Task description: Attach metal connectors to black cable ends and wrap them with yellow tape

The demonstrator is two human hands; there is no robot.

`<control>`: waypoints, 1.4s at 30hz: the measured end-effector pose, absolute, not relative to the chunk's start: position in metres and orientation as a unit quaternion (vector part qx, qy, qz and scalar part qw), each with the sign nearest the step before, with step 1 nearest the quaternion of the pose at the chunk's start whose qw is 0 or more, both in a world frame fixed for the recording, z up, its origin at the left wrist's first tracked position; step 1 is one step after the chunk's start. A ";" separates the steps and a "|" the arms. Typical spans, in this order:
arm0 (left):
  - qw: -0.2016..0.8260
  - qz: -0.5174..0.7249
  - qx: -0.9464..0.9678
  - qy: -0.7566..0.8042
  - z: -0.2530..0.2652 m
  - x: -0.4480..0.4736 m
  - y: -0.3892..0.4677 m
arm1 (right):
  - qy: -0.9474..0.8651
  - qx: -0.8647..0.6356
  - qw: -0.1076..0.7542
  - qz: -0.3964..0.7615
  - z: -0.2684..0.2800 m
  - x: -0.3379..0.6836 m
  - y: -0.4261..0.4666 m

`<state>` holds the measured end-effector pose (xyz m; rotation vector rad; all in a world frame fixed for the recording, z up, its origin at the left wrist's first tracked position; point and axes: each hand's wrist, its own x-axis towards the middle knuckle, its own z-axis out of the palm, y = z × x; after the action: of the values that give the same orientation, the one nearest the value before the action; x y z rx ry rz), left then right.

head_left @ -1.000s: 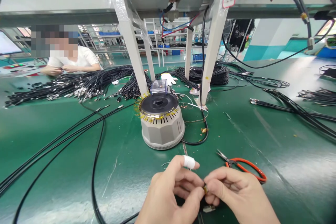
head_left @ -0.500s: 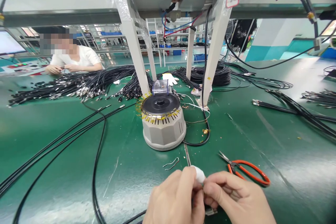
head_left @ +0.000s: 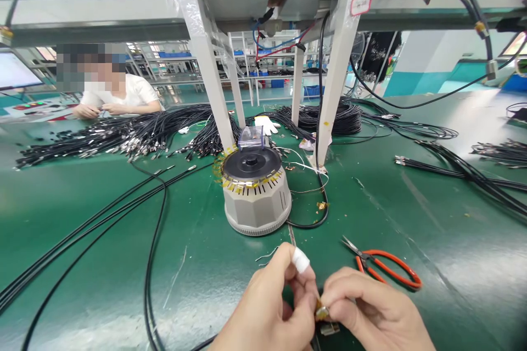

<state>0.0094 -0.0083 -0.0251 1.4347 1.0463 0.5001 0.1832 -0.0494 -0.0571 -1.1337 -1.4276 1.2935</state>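
Near the front edge of the view, my left hand (head_left: 274,304) and my right hand (head_left: 370,307) meet at a small metal cable connector (head_left: 322,312) with amber tape on it. My right thumb and forefinger pinch it from the right. From the left, my left thumb and fingers close on it, while the forefinger, in a white fingertip wrap (head_left: 301,260), is raised off it. A second metal connector (head_left: 329,329) shows just below, partly covered by my hands. Orange-handled scissors (head_left: 387,269) lie partly opened beyond my right hand.
A round tape dispenser (head_left: 257,197) with amber strips around its rim stands ahead. Black cables (head_left: 154,247) run along the left, with bundles (head_left: 135,131) behind. Shelf posts (head_left: 335,82) rise from the green table (head_left: 395,230). A person in white (head_left: 135,93) sits across.
My left forefinger has lifted and moved left, away from my right fingers. The amber-taped connector between my hands now shows. The scissors have stayed in place.
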 end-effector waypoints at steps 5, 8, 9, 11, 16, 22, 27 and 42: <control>0.789 0.188 0.465 0.355 -0.037 0.006 -0.004 | -0.603 -0.432 0.470 0.478 -0.058 0.184 -0.046; 0.782 0.182 0.455 0.385 -0.036 0.002 -0.005 | -0.558 -0.455 0.462 0.518 -0.058 0.181 -0.046; 0.785 0.185 0.446 0.389 -0.034 0.001 -0.005 | -0.542 -0.471 0.466 0.516 -0.058 0.179 -0.046; 0.792 0.200 0.437 0.375 -0.029 -0.003 -0.004 | -0.512 -0.508 0.487 0.492 -0.057 0.176 -0.047; 0.798 0.208 0.430 0.368 -0.022 -0.008 -0.002 | -0.526 -0.512 0.491 0.469 -0.055 0.175 -0.046; 0.811 0.222 0.399 0.366 -0.024 -0.006 -0.001 | -0.643 -0.484 0.392 0.446 -0.049 0.181 -0.037; 0.820 0.222 0.401 0.344 -0.027 -0.009 0.001 | -0.620 -0.467 0.425 0.465 -0.046 0.177 -0.035; 0.571 0.391 0.484 0.535 -0.019 -0.003 -0.004 | -0.522 -0.609 0.294 0.520 -0.046 0.206 -0.019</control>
<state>-0.0029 -0.0038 -0.0193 1.1358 1.2556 0.9162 0.2062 -0.0190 -0.0456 -1.6205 -1.3896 1.3854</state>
